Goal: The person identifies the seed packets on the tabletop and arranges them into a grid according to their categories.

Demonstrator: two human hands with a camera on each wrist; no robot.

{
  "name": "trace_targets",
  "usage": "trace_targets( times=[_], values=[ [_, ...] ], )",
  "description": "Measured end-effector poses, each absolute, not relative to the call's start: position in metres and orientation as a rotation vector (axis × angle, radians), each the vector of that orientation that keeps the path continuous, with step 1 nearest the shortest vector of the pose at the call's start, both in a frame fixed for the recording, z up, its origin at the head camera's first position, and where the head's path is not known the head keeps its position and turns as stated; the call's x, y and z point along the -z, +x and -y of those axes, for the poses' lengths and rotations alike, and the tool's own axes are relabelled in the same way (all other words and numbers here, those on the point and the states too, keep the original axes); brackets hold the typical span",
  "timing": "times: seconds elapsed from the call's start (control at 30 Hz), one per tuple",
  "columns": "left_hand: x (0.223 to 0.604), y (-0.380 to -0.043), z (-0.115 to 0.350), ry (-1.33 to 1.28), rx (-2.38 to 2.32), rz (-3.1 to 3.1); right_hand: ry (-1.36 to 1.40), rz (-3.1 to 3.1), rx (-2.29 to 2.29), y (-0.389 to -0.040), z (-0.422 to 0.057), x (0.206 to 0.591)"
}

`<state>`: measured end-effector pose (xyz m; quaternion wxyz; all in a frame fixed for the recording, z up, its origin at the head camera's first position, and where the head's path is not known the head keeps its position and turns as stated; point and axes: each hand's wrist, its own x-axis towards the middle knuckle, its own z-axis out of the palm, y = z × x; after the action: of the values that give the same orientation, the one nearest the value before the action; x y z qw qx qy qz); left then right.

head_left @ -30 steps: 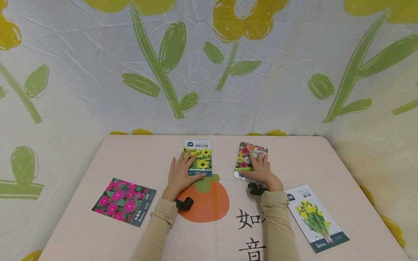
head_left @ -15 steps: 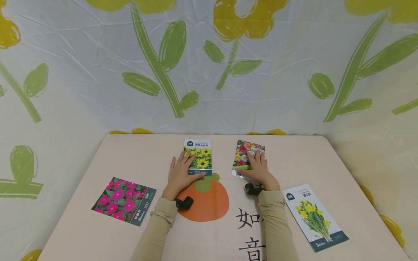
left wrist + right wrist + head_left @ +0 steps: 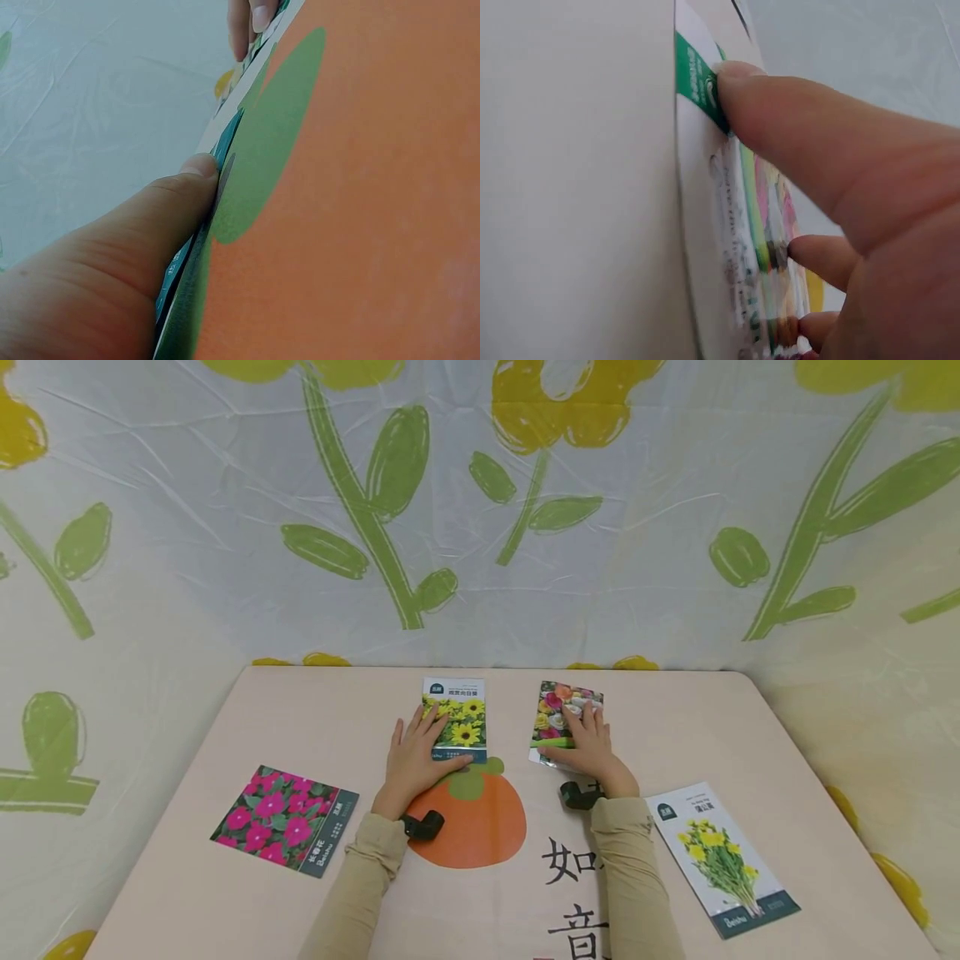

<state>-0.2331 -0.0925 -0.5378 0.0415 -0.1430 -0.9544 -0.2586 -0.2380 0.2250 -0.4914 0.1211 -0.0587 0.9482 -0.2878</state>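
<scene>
My left hand [image 3: 415,762] lies spread over the left and lower part of a flower seed packet [image 3: 467,718] with yellow blooms, near the table's far edge. In the left wrist view its thumb [image 3: 176,199] presses the packet's dark teal bottom strip. To the right, my right hand [image 3: 591,750] rests with extended fingers on a seed packet [image 3: 550,720] showing multicoloured roses, slightly tilted. The right wrist view shows that thumb [image 3: 780,97] on the packet's lower end by a green label, with other fingertips touching its printed face. The two packets lie flat and a gap apart.
A packet with magenta flowers [image 3: 281,818] lies turned sideways at the left. At the right, a longer packet with yellow flowers [image 3: 723,860] lies tilted, close to the right sleeve. The pink tabletop [image 3: 450,918] bears a printed orange persimmon [image 3: 480,827] and black characters.
The right hand has slid the rose packet leftward, a little closer to the yellow-bloom packet. The left hand and its packet have stayed in place.
</scene>
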Motion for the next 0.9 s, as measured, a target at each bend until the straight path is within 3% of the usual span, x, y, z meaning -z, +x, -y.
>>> trace_targets(
  times=[0.9],
  values=[
    [0.5350, -0.2322, 0.0915, -0.426, 0.785, 2.944, -0.208, -2.846, 0.859, -0.2416, -0.2166, 0.4960]
  ],
)
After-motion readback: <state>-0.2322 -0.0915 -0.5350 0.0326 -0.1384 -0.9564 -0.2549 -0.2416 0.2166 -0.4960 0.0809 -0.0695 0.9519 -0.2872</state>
